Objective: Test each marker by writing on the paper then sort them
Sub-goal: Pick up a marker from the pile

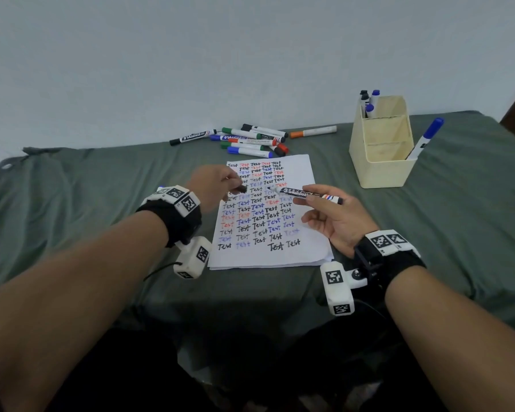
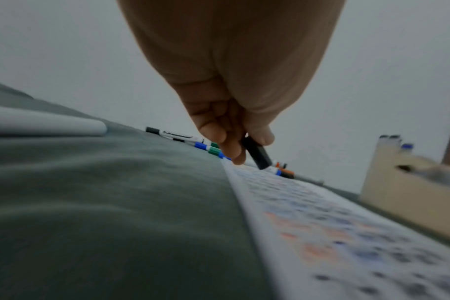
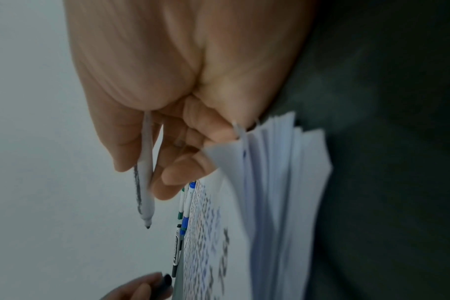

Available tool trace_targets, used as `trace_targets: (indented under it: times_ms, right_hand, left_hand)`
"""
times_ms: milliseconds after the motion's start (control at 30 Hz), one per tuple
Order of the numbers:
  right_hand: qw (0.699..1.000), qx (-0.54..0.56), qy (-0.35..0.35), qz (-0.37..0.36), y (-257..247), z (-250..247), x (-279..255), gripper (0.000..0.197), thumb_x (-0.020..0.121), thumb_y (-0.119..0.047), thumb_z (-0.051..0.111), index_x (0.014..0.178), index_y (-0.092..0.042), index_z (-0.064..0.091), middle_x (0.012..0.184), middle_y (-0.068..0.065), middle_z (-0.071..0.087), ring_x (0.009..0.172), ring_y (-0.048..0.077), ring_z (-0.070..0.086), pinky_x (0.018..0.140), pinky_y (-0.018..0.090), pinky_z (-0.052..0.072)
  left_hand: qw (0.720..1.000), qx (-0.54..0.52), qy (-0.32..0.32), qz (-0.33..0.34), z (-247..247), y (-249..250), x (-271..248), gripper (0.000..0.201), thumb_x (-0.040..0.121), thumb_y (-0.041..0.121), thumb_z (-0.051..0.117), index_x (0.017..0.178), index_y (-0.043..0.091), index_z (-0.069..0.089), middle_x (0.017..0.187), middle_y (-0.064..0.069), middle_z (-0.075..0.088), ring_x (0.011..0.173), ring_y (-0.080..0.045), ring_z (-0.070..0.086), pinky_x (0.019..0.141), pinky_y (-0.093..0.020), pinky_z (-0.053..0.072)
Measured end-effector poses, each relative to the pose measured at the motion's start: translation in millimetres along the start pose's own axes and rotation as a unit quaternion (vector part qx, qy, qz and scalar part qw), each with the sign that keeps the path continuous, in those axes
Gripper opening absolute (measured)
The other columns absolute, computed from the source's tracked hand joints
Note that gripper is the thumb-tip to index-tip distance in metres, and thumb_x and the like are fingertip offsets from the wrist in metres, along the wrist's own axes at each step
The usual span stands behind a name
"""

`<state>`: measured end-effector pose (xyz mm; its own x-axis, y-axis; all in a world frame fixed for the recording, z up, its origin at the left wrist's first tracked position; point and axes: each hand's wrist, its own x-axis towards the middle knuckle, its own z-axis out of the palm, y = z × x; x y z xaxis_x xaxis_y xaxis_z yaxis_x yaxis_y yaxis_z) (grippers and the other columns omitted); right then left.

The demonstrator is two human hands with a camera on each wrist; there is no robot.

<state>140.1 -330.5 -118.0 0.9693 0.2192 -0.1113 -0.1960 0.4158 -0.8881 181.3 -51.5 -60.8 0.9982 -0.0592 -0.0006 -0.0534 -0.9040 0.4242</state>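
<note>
Head view: uncapped black marker [image 1: 306, 194] white-barrelled; cap [image 1: 241, 189] apart.

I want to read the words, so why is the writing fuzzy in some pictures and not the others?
Head view: the white paper sheet is sharp, each "Test" readable, light dim and even. Left wrist view: the paper is very close and smeared to coloured blobs, while the black marker cap is clearer. Right wrist view: the right hand and white whiteboard marker are streaked by blur.
</note>
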Motion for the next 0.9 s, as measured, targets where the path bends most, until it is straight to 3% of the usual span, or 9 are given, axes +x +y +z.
trace_targets:
  times_ms: [100,200,300,367,500,733,900]
  right_hand:
    - [1.0,-0.003,-0.001,0.001,-1,1,-1,0.027,0.092,-0.005,0.07,0.119,-0.003,0.068,0.11,0.025,0.073,0.062,0.022,0.066,0.06,0.025,0.056]
    - [1.0,-0.003,-0.004,0.0,-2,1,-3,0.025,0.091,-0.004,0.07,0.116,-0.004,0.07,0.109,0.027,0.073,0.063,0.023,0.066,0.061,0.025,0.057]
    - [1.0,0.003,-0.005,-0.004,-3,0,-5,0.023,0.091,-0.006,0.07,0.114,-0.005,0.071,0.109,0.026,0.073,0.063,0.023,0.067,0.062,0.026,0.057]
    - [1.0,0.003,-0.004,-0.006,-3,0,-5,0.022,0.092,-0.006,0.07,0.113,-0.005,0.071,0.109,0.027,0.073,0.064,0.024,0.067,0.062,0.026,0.057]
    - [1.0,-0.002,-0.003,-0.007,-3,2,-6,0.02,0.091,-0.005,0.07,0.111,-0.006,0.072,0.107,0.027,0.073,0.063,0.024,0.066,0.062,0.027,0.056]
    - [1.0,0.002,-0.001,-0.013,-3,2,-7,0.019,0.09,-0.005,0.071,0.109,-0.005,0.074,0.103,0.029,0.073,0.063,0.024,0.066,0.06,0.026,0.056]
    - [1.0,0.008,-0.002,-0.013,-3,3,-7,0.033,0.079,-0.015,0.077,0.11,-0.005,0.074,0.104,0.028,0.073,0.065,0.024,0.067,0.059,0.025,0.056]
  left_hand:
    - [0.998,-0.057,-0.013,0.029,11,20,-4,0.015,0.101,0.027,0.054,0.094,0.029,0.067,0.086,0.013,0.075,0.068,-0.005,0.067,0.06,-0.021,0.047]
    - [0.996,-0.081,-0.009,0.036,18,32,-6,0.017,0.101,0.026,0.052,0.092,0.03,0.065,0.082,0.015,0.074,0.06,0.002,0.063,0.049,-0.016,0.044]
    - [0.993,-0.114,-0.015,0.03,21,39,-7,0.018,0.102,0.022,0.05,0.099,0.022,0.067,0.085,0.011,0.075,0.062,-0.002,0.064,0.06,-0.028,0.054]
    - [0.989,-0.146,-0.021,0.025,21,40,-8,0.018,0.103,0.02,0.049,0.101,0.018,0.067,0.085,0.008,0.076,0.064,-0.006,0.065,0.065,-0.032,0.053]
    - [0.981,-0.189,-0.032,0.018,20,39,-12,0.018,0.103,0.018,0.05,0.101,0.015,0.067,0.086,0.006,0.077,0.066,-0.01,0.066,0.064,-0.028,0.05]
    - [0.985,-0.156,-0.04,0.055,25,51,-16,0.018,0.102,0.019,0.05,0.095,0.02,0.065,0.081,0.004,0.075,0.058,-0.007,0.056,0.06,-0.026,0.048]
    - [0.988,-0.149,-0.036,0.036,26,56,-13,0.018,0.102,0.022,0.05,0.09,0.023,0.063,0.075,0.003,0.071,0.058,-0.012,0.05,0.059,-0.029,0.044]
